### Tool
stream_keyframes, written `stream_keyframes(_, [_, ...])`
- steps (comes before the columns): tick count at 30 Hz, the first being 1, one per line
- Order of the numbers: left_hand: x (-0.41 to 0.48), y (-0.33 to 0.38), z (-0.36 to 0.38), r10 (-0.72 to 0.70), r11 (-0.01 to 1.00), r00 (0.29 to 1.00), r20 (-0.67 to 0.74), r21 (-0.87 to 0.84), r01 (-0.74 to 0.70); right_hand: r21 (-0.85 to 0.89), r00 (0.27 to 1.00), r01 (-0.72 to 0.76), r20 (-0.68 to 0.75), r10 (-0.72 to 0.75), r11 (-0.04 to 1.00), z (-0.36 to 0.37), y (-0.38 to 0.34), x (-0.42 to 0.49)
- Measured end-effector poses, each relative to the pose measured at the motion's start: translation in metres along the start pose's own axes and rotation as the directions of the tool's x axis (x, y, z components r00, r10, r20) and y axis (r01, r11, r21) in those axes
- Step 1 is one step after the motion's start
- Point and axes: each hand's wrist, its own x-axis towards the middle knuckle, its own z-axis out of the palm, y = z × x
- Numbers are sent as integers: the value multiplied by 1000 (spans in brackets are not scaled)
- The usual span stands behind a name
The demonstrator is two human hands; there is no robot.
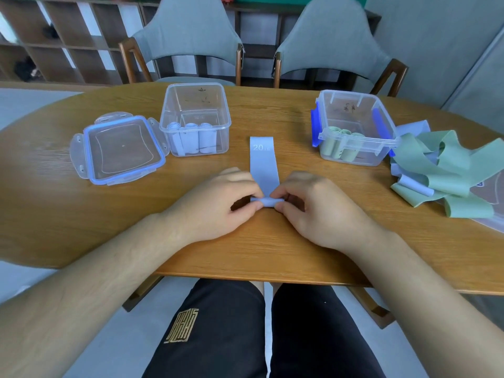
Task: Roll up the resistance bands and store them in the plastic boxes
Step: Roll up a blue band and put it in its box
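Left hand (218, 203) and right hand (313, 208) both pinch the rolled end of a blue band (264, 170) near the tabletop (245, 255) front edge; bare wood lies all round them. Two clear boxes: left box (195, 118) holds three blue rolls, right box (354, 126) three green. One lid (120, 150) lies flat. Loose bands (447, 170) heap near the right edge.

A wooden table (81, 214) is carrying a loose lid (122, 151), a clear box (195, 118) of blue rolls, a flat blue band (263, 162), a blue-latched box (354, 126) of green rolls, and a tangled pile of bands (447, 170) lying at the right.
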Motion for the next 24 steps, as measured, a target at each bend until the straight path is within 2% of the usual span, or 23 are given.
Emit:
stream_keyframes(7, [-6,8,0,-30,999,1000,-8,-36,30,30,999,-32,-4,32,999,2,2,-4])
stream_keyframes(11, [-6,6,1,-61,997,998,-21,-53,60,8,999,-30,44,30,1000,0,5,2])
stream_keyframes(15, [-2,4,2,-62,998,998,9,-19,62,51,999,-50,-6,50,997,-1,6,8])
stream_keyframes(18, [0,1,3,-54,998,999,-4,-32,54,29,999,1,-38,0,1000,5,7,7])
stream_keyframes(24, [0,-2,4,-82,995,996,-34,51,84,62,999,-1,-37,3,998,7,11,4])
